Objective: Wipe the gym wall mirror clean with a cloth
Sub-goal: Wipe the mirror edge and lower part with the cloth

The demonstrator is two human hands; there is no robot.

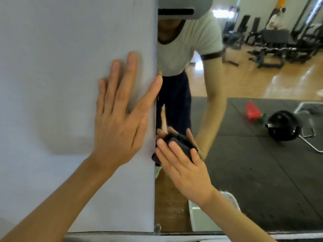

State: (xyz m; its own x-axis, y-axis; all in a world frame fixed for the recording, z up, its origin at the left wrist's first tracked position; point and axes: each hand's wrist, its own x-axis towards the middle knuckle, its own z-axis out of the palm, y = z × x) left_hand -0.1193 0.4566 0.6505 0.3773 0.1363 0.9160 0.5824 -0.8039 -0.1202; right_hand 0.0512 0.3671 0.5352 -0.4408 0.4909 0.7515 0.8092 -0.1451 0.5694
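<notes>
The wall mirror (244,172) fills the right half of the view, and its left edge meets a white wall (52,67). A dark cloth (181,145) is bunched against the glass close to that edge, low down. My right hand (185,170) presses the cloth onto the mirror with straight fingers spread over it. My left hand (120,116) lies flat on the white wall, fingers spread, its thumb tip reaching the mirror's edge. My own reflection shows in the glass behind the cloth.
The mirror reflects gym benches and machines (272,42), a black weight plate (283,125), a red bottle (251,110) on dark floor mats, and a seated person far back. A small metal clip (157,228) holds the mirror's bottom corner. A white object (204,219) shows low in the glass.
</notes>
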